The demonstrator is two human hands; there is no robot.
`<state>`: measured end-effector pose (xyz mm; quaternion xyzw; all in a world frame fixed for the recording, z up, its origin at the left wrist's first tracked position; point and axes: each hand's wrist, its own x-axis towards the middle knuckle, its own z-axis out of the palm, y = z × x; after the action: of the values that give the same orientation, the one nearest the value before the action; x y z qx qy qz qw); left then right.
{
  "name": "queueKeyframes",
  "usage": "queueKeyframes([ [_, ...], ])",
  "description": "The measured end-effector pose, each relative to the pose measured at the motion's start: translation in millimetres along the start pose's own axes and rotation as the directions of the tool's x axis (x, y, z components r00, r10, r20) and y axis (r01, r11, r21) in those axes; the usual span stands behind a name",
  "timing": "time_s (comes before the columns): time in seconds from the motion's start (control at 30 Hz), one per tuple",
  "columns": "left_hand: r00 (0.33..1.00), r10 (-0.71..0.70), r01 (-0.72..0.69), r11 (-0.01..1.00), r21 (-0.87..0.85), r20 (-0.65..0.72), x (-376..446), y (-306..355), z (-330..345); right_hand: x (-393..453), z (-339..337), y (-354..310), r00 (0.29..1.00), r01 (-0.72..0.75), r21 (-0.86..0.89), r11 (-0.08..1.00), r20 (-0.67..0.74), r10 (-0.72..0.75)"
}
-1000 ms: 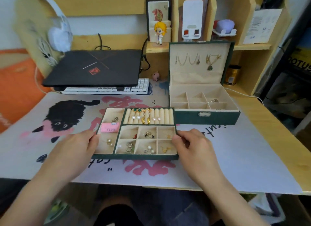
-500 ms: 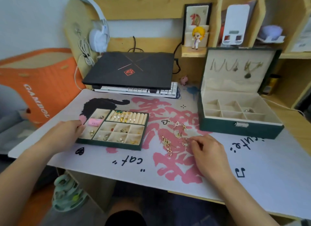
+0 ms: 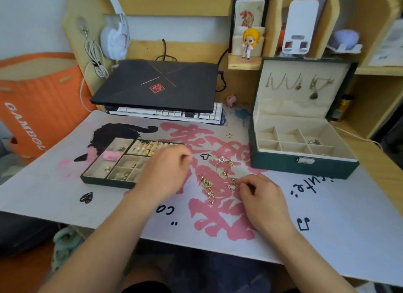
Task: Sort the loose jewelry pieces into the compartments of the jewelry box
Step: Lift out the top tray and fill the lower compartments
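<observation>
Jewelry pieces [image 3: 220,175], gold and silver in colour, are lying loose on the printed desk mat [image 3: 327,216], scattered between the 2 hands. A removable tray [image 3: 113,162] is sitting to the left on the mat, holding earrings and rings in its small compartments and a pink packet [image 3: 112,155] in its long left section. The left hand [image 3: 165,172] is hovering over the tray's right end, covering that part; its fingers are curling inward, and whether they are holding anything cannot be told. The right hand [image 3: 261,196] is resting on the mat at the right edge of the loose pile, fingertips pinching down at a small piece there. The green jewelry box [image 3: 305,164] is standing open well to the right, necklaces hanging inside its raised lid, 1 small item lying in a rear compartment. A closed laptop [image 3: 157,85] is sitting on a keyboard behind the tray.
</observation>
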<state>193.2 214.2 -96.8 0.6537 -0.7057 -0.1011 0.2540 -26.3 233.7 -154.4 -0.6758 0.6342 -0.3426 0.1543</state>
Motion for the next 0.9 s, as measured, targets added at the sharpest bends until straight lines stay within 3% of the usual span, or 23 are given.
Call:
queueKeyframes([
  [0.1,0.978,0.078,-0.064,0.995,-0.080,0.194,39,36,30,-3,-6,0,1.000,-0.026,0.094,0.995,-0.014,0.027],
  [0.27,0.916,0.034,-0.048,0.999,0.024,0.401,97,45,50,-4,-13,3,0.991,-0.128,0.296,0.946,-0.001,0.134],
  [0.63,0.893,0.006,0.003,1.000,-0.019,0.450,109,36,52,3,-26,6,0.958,-0.288,0.418,0.862,0.142,0.251],
  [0.77,0.939,-0.042,0.146,0.947,-0.285,0.340,105,38,46,12,-39,3,0.929,-0.310,0.324,0.894,0.303,0.212],
  [0.83,0.973,-0.087,0.190,0.829,-0.526,0.214,108,41,44,30,-50,-6,0.937,-0.247,0.259,0.934,0.311,0.162],
  [0.9,0.989,-0.098,0.150,0.649,-0.746,0.114,112,46,43,56,-61,-19,0.970,-0.138,0.260,0.956,0.230,0.077],
])
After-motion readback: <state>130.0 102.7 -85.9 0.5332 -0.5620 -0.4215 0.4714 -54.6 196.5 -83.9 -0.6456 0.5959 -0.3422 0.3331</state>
